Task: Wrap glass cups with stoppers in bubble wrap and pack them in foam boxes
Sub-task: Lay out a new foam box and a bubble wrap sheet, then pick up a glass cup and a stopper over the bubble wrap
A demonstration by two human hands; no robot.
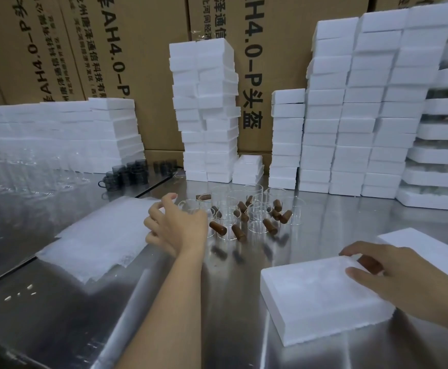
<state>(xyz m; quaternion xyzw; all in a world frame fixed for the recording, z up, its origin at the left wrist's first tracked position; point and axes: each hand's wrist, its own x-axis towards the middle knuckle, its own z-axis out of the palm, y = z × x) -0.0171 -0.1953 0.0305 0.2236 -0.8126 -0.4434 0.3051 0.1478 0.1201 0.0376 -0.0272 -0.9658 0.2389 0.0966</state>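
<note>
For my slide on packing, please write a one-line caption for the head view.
Left hand at the bubble wrap, right hand on a foam box, glass cups and stoppers beyond.

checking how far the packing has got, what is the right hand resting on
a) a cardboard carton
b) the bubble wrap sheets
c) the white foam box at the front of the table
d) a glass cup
c: the right hand lies with its fingertips and thumb on top of the foam box, apart from the glass cups and the bubble wrap.
</note>
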